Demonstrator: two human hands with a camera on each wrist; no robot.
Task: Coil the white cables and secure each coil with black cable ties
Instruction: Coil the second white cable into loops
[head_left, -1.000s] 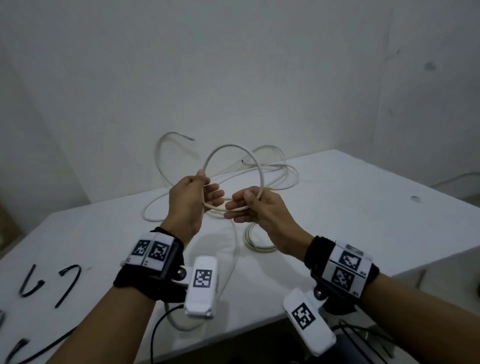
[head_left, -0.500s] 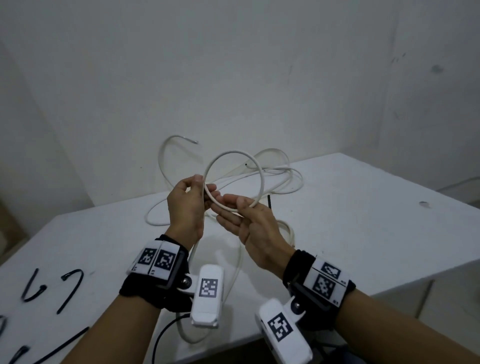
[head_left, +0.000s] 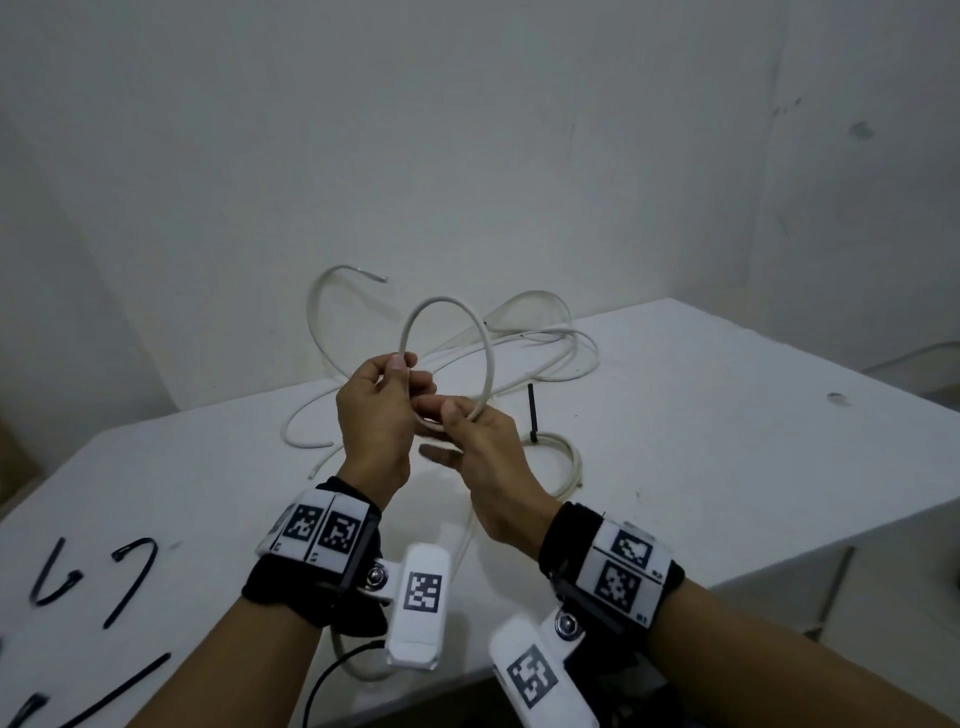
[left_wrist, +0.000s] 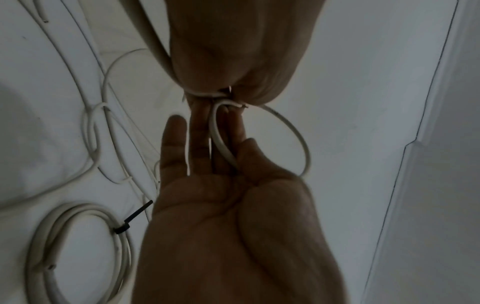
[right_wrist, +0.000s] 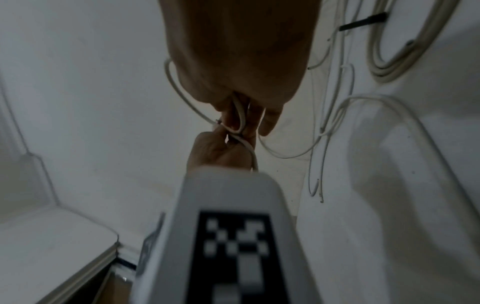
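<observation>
I hold a single loop of white cable (head_left: 441, 301) upright above the white table (head_left: 727, 415). My left hand (head_left: 379, 415) pinches the loop's crossing between thumb and fingers. My right hand (head_left: 467, 436) lies palm up just right of it, fingers straight, thumb pressing the cable against them. The left wrist view shows the loop (left_wrist: 298, 135) running under the right thumb (left_wrist: 249, 148), with the cable's cut end at the left fingertips. The rest of this cable hangs down over the table's near edge. A finished coil (head_left: 566, 452) with a black tie (head_left: 532, 410) lies right of my hands.
Loose white cables (head_left: 545, 353) sprawl at the back of the table by the wall. Several black cable ties (head_left: 135, 577) lie at the near left. The table's right edge drops off beyond my right forearm. The left wrist camera (right_wrist: 233, 226) fills the lower right wrist view.
My right hand let go of its curled grip on the loop, turned palm up under it, and now presses its thumb on the cable. The left hand kept its pinch.
</observation>
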